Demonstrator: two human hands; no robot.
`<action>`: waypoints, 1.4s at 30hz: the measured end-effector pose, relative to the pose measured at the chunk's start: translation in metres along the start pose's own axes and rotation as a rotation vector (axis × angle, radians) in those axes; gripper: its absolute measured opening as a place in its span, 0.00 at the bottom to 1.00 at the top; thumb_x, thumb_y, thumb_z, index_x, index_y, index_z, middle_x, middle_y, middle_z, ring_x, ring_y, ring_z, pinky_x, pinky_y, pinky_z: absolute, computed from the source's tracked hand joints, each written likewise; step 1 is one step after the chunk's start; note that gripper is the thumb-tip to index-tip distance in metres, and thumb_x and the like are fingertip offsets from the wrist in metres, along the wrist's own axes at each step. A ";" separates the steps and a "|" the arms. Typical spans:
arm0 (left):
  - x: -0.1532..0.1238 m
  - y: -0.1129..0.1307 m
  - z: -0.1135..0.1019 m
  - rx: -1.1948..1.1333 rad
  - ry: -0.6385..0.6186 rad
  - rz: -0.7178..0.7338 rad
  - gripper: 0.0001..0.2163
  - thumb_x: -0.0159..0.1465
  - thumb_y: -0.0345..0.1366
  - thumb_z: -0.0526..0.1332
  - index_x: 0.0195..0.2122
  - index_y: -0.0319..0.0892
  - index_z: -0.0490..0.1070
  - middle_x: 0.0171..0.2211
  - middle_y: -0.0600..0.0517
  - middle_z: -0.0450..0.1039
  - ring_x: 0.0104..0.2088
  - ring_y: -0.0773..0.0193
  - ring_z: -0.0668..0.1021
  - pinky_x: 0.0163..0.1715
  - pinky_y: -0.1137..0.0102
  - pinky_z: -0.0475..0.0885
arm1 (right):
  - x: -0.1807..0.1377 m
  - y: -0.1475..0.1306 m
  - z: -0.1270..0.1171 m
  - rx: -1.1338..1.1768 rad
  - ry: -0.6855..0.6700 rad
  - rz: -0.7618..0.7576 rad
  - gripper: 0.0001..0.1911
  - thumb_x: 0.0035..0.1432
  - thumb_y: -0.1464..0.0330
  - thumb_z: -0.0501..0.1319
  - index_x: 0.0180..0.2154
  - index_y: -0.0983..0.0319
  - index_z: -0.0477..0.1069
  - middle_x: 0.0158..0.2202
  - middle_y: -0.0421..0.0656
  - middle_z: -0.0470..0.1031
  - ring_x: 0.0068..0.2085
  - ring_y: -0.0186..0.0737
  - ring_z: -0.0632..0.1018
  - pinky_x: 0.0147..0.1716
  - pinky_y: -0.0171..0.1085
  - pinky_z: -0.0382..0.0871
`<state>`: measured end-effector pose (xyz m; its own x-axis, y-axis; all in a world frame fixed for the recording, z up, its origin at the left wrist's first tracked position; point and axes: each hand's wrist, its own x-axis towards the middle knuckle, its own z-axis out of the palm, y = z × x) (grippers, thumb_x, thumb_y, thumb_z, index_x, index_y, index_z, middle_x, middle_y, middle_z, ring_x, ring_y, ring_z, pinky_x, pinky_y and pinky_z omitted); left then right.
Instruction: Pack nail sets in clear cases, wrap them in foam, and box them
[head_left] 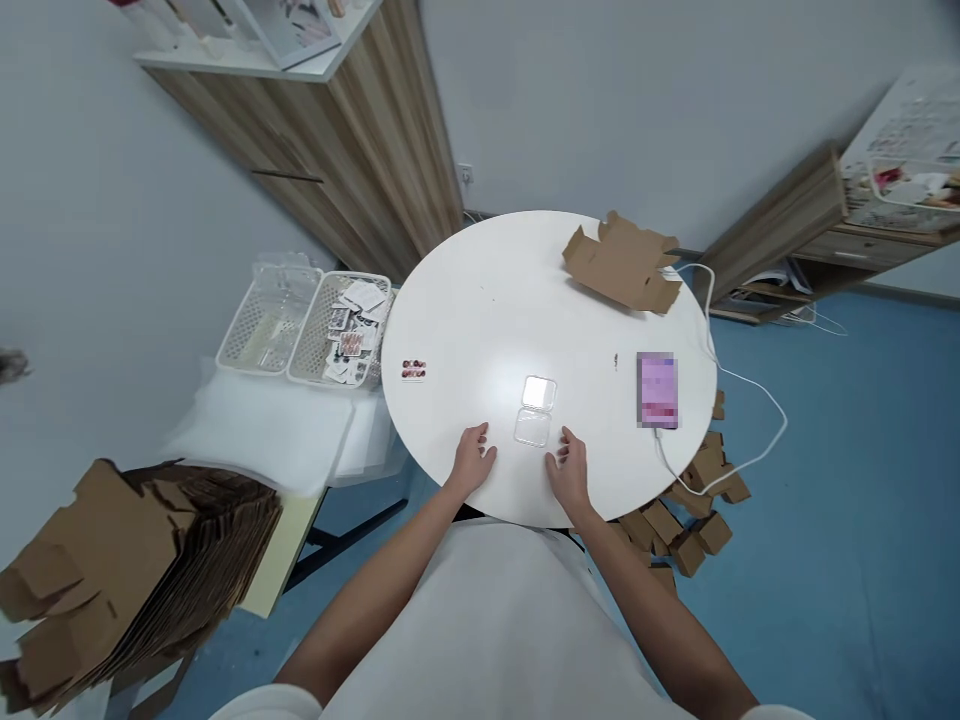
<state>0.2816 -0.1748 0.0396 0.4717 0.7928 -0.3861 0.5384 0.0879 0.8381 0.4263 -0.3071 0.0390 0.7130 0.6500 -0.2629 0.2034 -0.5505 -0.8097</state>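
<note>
On the white oval table lies a clear plastic case (533,426), its lid folded back so both halves rest flat. To the left of it, my left hand (473,461) is on or just over the tabletop, fingers apart and holding nothing. My right hand (568,470) is at the other side of the case, fingers curved and spread, also without anything in it. Neither hand touches the case. A small card with rows of red and pink press-on nails (413,370) lies near the table's left edge.
A flattened cardboard box (626,262) lies at the table's back right. A phone or tablet (657,390) with a white cable (757,385) is on the right. White baskets (300,377), plastic sheets (262,425) and stacked cardboard (150,580) are at left. Small boxes (686,553) litter the floor.
</note>
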 end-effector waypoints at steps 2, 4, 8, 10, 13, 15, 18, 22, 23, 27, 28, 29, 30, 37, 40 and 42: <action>0.008 -0.007 -0.036 0.103 0.082 0.049 0.21 0.53 0.31 0.58 0.49 0.43 0.62 0.43 0.47 0.62 0.41 0.62 0.69 0.38 0.66 0.68 | 0.002 -0.014 0.004 -0.071 0.037 -0.111 0.27 0.53 0.67 0.51 0.55 0.60 0.51 0.46 0.49 0.61 0.45 0.46 0.66 0.43 0.47 0.64; 0.023 -0.011 -0.079 0.266 0.168 0.074 0.20 0.54 0.33 0.57 0.50 0.42 0.61 0.43 0.46 0.63 0.40 0.60 0.70 0.38 0.65 0.68 | 0.007 -0.035 0.017 -0.124 -0.009 -0.231 0.24 0.54 0.68 0.50 0.54 0.59 0.53 0.46 0.49 0.62 0.48 0.47 0.64 0.45 0.49 0.62; 0.070 -0.012 -0.155 0.571 0.136 0.098 0.23 0.54 0.33 0.58 0.52 0.39 0.58 0.45 0.43 0.61 0.42 0.57 0.70 0.43 0.63 0.66 | 0.033 -0.084 0.067 -0.233 -0.225 -0.367 0.22 0.53 0.69 0.51 0.52 0.58 0.58 0.45 0.47 0.63 0.47 0.47 0.64 0.45 0.47 0.61; 0.097 -0.009 -0.178 0.670 0.072 0.115 0.27 0.52 0.32 0.59 0.54 0.39 0.56 0.46 0.43 0.61 0.45 0.55 0.69 0.44 0.63 0.64 | 0.050 -0.106 0.099 -0.286 -0.294 -0.347 0.24 0.52 0.69 0.53 0.53 0.57 0.57 0.46 0.47 0.63 0.47 0.47 0.64 0.45 0.46 0.61; 0.129 -0.006 -0.194 0.744 -0.039 0.120 0.32 0.50 0.31 0.61 0.56 0.39 0.51 0.47 0.42 0.60 0.47 0.51 0.67 0.44 0.63 0.63 | 0.076 -0.133 0.143 -0.349 -0.368 -0.340 0.25 0.52 0.69 0.54 0.54 0.57 0.56 0.47 0.47 0.62 0.48 0.47 0.63 0.45 0.45 0.60; 0.143 -0.006 -0.196 0.753 -0.100 0.124 0.34 0.49 0.31 0.63 0.57 0.39 0.49 0.46 0.41 0.62 0.47 0.49 0.68 0.43 0.63 0.63 | 0.090 -0.146 0.168 -0.384 -0.371 -0.321 0.26 0.52 0.68 0.55 0.54 0.58 0.56 0.47 0.48 0.61 0.48 0.47 0.62 0.45 0.44 0.60; 0.153 -0.010 -0.196 0.732 -0.157 0.115 0.34 0.50 0.31 0.62 0.57 0.38 0.49 0.44 0.41 0.63 0.45 0.49 0.69 0.40 0.64 0.63 | 0.105 -0.158 0.195 -0.440 -0.329 -0.278 0.29 0.50 0.67 0.57 0.54 0.59 0.54 0.47 0.48 0.61 0.48 0.48 0.62 0.44 0.44 0.60; 0.157 -0.017 -0.196 0.667 -0.192 0.164 0.30 0.52 0.29 0.60 0.56 0.39 0.52 0.43 0.42 0.63 0.43 0.54 0.70 0.39 0.67 0.64 | 0.114 -0.165 0.213 -0.540 -0.295 -0.212 0.32 0.49 0.68 0.59 0.56 0.58 0.52 0.45 0.49 0.62 0.45 0.48 0.63 0.42 0.43 0.58; 0.157 -0.019 -0.195 0.647 -0.189 0.163 0.29 0.52 0.29 0.60 0.55 0.40 0.52 0.43 0.43 0.63 0.42 0.55 0.70 0.38 0.67 0.64 | 0.115 -0.166 0.215 -0.562 -0.293 -0.191 0.32 0.49 0.68 0.59 0.56 0.57 0.52 0.45 0.49 0.62 0.45 0.47 0.63 0.42 0.42 0.58; 0.155 -0.021 -0.194 0.583 -0.169 0.134 0.28 0.52 0.28 0.60 0.54 0.42 0.54 0.44 0.45 0.62 0.40 0.59 0.71 0.35 0.69 0.65 | 0.116 -0.168 0.218 -0.583 -0.290 -0.124 0.30 0.48 0.69 0.60 0.53 0.55 0.55 0.46 0.46 0.61 0.47 0.45 0.63 0.42 0.41 0.57; 0.153 -0.022 -0.193 0.567 -0.160 0.136 0.27 0.52 0.27 0.60 0.54 0.42 0.54 0.44 0.46 0.61 0.39 0.59 0.71 0.35 0.69 0.65 | 0.115 -0.168 0.218 -0.575 -0.280 -0.116 0.29 0.48 0.69 0.59 0.53 0.55 0.55 0.47 0.45 0.61 0.47 0.45 0.63 0.43 0.41 0.57; 0.152 -0.023 -0.192 0.550 -0.150 0.142 0.27 0.53 0.27 0.59 0.54 0.42 0.54 0.44 0.46 0.61 0.39 0.60 0.71 0.34 0.69 0.65 | 0.114 -0.168 0.218 -0.563 -0.266 -0.116 0.29 0.48 0.69 0.59 0.52 0.55 0.56 0.47 0.45 0.61 0.47 0.45 0.63 0.43 0.41 0.57; 0.149 -0.025 -0.191 0.531 -0.138 0.152 0.27 0.53 0.27 0.59 0.55 0.43 0.53 0.45 0.46 0.60 0.38 0.61 0.71 0.34 0.70 0.65 | 0.112 -0.167 0.218 -0.546 -0.254 -0.125 0.28 0.48 0.69 0.59 0.52 0.55 0.56 0.47 0.45 0.62 0.47 0.45 0.63 0.43 0.41 0.57; 0.133 -0.033 -0.184 0.445 -0.082 0.259 0.31 0.55 0.26 0.56 0.59 0.41 0.46 0.43 0.46 0.61 0.39 0.61 0.70 0.35 0.68 0.67 | 0.104 -0.157 0.214 -0.377 -0.264 -0.184 0.30 0.49 0.71 0.57 0.55 0.57 0.52 0.44 0.44 0.66 0.45 0.44 0.65 0.46 0.44 0.56; 0.124 -0.029 -0.180 0.427 -0.068 0.320 0.32 0.55 0.26 0.56 0.59 0.42 0.44 0.42 0.46 0.60 0.39 0.61 0.69 0.37 0.67 0.67 | 0.100 -0.151 0.201 -0.311 -0.310 -0.240 0.34 0.48 0.71 0.58 0.57 0.58 0.48 0.45 0.44 0.65 0.46 0.45 0.65 0.47 0.45 0.58; 0.114 -0.024 -0.173 0.420 -0.072 0.367 0.32 0.55 0.27 0.56 0.60 0.43 0.43 0.42 0.47 0.60 0.39 0.61 0.69 0.38 0.66 0.67 | 0.093 -0.144 0.186 -0.274 -0.316 -0.291 0.35 0.49 0.71 0.57 0.58 0.57 0.46 0.45 0.45 0.64 0.47 0.45 0.65 0.47 0.45 0.59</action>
<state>0.2014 0.0184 0.0418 0.7189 0.6817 -0.1357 0.5548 -0.4450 0.7030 0.3389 -0.0699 0.0338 0.3708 0.9005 -0.2270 0.5623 -0.4122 -0.7169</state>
